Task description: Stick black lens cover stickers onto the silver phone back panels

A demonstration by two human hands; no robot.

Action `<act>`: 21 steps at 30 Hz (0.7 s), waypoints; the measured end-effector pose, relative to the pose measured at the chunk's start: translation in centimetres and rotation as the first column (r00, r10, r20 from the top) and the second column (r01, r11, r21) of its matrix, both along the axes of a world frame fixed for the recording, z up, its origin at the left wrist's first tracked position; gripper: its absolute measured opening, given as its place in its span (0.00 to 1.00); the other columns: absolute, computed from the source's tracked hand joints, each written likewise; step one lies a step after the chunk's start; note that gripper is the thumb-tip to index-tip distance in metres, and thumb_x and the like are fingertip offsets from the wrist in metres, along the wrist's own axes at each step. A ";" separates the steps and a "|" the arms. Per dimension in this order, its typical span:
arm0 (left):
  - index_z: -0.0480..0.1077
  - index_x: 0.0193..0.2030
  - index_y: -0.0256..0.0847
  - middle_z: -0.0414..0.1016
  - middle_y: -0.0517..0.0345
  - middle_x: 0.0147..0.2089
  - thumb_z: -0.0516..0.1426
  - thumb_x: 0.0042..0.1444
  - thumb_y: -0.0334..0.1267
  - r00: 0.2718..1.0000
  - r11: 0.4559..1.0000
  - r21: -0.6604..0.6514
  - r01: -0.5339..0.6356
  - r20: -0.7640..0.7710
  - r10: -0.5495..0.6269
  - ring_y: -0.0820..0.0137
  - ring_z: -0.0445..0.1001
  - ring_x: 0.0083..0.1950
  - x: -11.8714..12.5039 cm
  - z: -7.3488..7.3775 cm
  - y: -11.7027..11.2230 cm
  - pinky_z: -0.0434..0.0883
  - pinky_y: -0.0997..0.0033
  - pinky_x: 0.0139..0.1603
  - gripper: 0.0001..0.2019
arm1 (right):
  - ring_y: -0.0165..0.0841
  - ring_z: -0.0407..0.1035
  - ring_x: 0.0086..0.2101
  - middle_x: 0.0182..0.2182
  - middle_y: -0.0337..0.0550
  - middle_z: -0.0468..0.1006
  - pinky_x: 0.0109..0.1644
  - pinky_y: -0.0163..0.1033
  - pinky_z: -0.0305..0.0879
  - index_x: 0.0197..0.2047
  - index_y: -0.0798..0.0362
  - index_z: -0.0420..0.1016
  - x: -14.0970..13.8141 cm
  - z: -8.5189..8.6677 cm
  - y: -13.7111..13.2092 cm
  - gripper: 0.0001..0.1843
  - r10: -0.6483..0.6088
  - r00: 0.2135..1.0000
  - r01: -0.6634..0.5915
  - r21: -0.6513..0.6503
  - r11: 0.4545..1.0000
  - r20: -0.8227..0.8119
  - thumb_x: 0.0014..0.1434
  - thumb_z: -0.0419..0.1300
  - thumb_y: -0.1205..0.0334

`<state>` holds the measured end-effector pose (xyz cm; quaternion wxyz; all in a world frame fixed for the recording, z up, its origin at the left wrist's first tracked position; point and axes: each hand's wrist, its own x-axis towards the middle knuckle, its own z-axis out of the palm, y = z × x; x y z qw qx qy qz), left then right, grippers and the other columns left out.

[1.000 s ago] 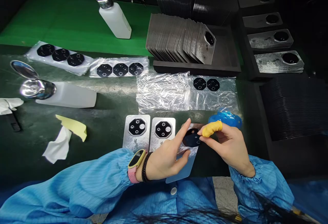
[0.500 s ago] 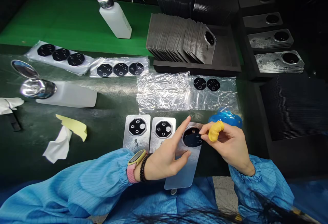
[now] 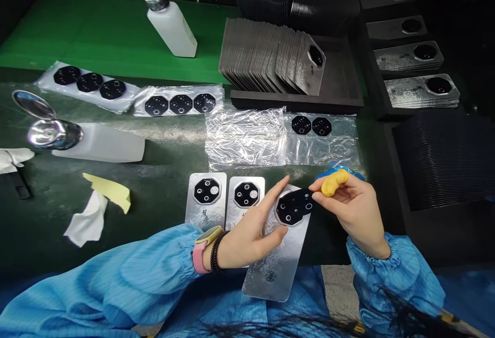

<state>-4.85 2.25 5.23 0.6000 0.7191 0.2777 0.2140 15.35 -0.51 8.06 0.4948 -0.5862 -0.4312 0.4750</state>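
My left hand [image 3: 253, 237] holds a silver phone back cover [image 3: 280, 271], thumb on its face and index finger stretched along its upper left side. Pinched at its right edge between my right hand's [image 3: 348, 201] thumb and index finger is a black octagonal lens film [image 3: 307, 205] with holes. It lies tilted over the cover's black camera area [image 3: 288, 213]; whether they touch I cannot tell. A yellow finger cot [image 3: 334, 182] covers one right finger. Left of my left hand lie two more silver back covers [image 3: 207, 214], [image 3: 237, 216] with black camera plates.
Clear plastic sheets [image 3: 245, 139] carry several black octagons [image 3: 301, 125]. A blue crumpled item [image 3: 320, 173] lies behind my right hand. Two pump bottles [image 3: 172, 28], [image 3: 104, 142], paper scraps [image 3: 87, 216], a black tray [image 3: 297, 99] of covers and dark stacks [image 3: 441, 162] surround the work.
My right hand has moved slightly right, and the film's holes now show more plainly. The back cover's lower end has swung a little left and toward me. My left hand has barely moved.
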 end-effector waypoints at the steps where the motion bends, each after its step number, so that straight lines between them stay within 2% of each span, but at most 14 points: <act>1: 0.40 0.72 0.44 0.50 0.53 0.72 0.52 0.60 0.30 1.000 1.000 -0.030 -0.003 -0.002 0.003 0.60 0.53 0.71 0.0 0.0 0.0 0.56 0.57 0.70 0.36 | 0.32 0.77 0.31 0.29 0.40 0.81 0.37 0.37 0.77 0.26 0.51 0.72 0.0 0.1 0.0 0.10 0.020 1.000 -0.020 -0.020 1.000 0.003 0.49 0.70 0.59; 5: 0.41 0.72 0.45 0.48 0.55 0.72 0.52 0.61 0.32 1.000 0.994 -0.110 -0.008 -0.003 0.008 0.59 0.51 0.71 0.0 0.2 -0.1 0.54 0.57 0.70 0.35 | 0.32 0.77 0.31 0.29 0.40 0.82 0.37 0.37 0.77 0.24 0.51 0.72 -0.1 0.2 0.0 0.10 0.079 0.997 -0.080 -0.078 0.994 -0.017 0.48 0.70 0.60; 10: 0.41 0.72 0.45 0.50 0.57 0.72 0.52 0.60 0.31 1.000 0.992 -0.125 -0.011 0.003 0.012 0.59 0.52 0.71 0.0 0.2 -0.1 0.55 0.58 0.70 0.35 | 0.33 0.78 0.33 0.30 0.40 0.82 0.39 0.37 0.78 0.25 0.51 0.73 -0.3 0.1 0.0 0.08 0.126 0.991 -0.130 -0.109 0.986 -0.035 0.49 0.68 0.63; 16: 0.41 0.72 0.45 0.56 0.55 0.70 0.52 0.59 0.30 1.000 0.991 -0.131 -0.002 0.004 0.003 0.60 0.60 0.67 0.0 0.3 -0.1 0.60 0.60 0.67 0.36 | 0.32 0.78 0.33 0.29 0.40 0.82 0.39 0.37 0.78 0.25 0.52 0.73 -0.3 0.2 -0.1 0.07 0.138 0.990 -0.141 -0.101 0.985 -0.033 0.49 0.68 0.64; 21: 0.42 0.71 0.44 0.55 0.54 0.70 0.52 0.58 0.32 0.999 0.988 -0.151 -0.026 -0.025 0.022 0.61 0.64 0.64 0.0 0.4 -0.2 0.62 0.61 0.65 0.36 | 0.33 0.78 0.33 0.29 0.40 0.82 0.40 0.37 0.78 0.25 0.52 0.72 -0.4 0.2 0.0 0.09 0.141 0.990 -0.143 -0.097 0.985 -0.027 0.49 0.69 0.61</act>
